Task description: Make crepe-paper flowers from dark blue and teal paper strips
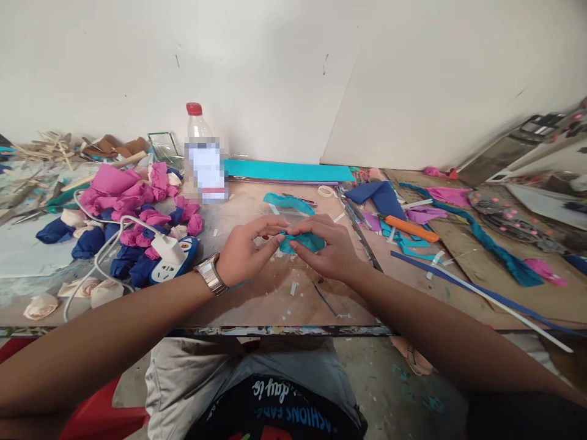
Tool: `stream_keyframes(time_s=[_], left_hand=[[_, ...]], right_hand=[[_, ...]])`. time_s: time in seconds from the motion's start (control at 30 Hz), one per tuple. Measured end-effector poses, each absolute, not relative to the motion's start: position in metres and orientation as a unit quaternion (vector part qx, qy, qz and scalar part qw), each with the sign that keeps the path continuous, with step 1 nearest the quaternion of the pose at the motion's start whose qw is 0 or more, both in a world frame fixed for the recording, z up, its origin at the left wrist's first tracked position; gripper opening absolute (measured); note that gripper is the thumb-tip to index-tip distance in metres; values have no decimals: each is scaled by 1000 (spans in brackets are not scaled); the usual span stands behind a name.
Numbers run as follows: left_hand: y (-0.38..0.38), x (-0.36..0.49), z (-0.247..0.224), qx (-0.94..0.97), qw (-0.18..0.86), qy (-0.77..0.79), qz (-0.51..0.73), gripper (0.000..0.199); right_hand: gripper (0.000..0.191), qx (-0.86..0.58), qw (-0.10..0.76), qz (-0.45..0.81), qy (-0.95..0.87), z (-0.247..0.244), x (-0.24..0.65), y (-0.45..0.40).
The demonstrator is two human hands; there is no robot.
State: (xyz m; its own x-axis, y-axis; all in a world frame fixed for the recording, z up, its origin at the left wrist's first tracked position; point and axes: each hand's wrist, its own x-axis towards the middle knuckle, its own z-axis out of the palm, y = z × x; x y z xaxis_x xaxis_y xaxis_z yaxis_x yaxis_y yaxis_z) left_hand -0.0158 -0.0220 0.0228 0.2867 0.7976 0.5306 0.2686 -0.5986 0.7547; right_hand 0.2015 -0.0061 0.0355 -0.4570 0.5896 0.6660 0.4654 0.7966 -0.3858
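Observation:
Between both hands, just above the table, is a strip of teal crepe paper [307, 242]. My left hand [250, 247], with a metal watch [211, 273] on its wrist, pinches the strip's left end between thumb and fingertips. My right hand [328, 247] grips it from the other side, thumb and fingers closed on the paper. The fingertips of the two hands nearly meet. Beyond them lies another curved teal paper piece [288, 201]. A small white scrap [293, 288] rests on the table in front of the hands.
Pink, navy and cream paper flowers [132, 201] crowd the left, around a power strip [177, 263] with a white cable. Behind stand a red-capped bottle [194, 110] and a lit phone [206, 171]. An orange utility knife [410, 228] and a white stick [504, 305] lie right.

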Motion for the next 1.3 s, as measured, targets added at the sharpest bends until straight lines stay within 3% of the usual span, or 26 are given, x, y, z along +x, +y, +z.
stream_keyframes(time_s=[0.5,1.03,1.3], left_hand=[[-26,-16,24,779,264,346,451,27],[-24,-15,21,836,150,327,415,32],[-23,-15,18,831,193,319,413,37]], right_hand=[[16,-306,422,89,-849,35,201,-6],[9,-305,420,55,-853,29,200,-3],[12,-306,415,49,-855,26,202,1]])
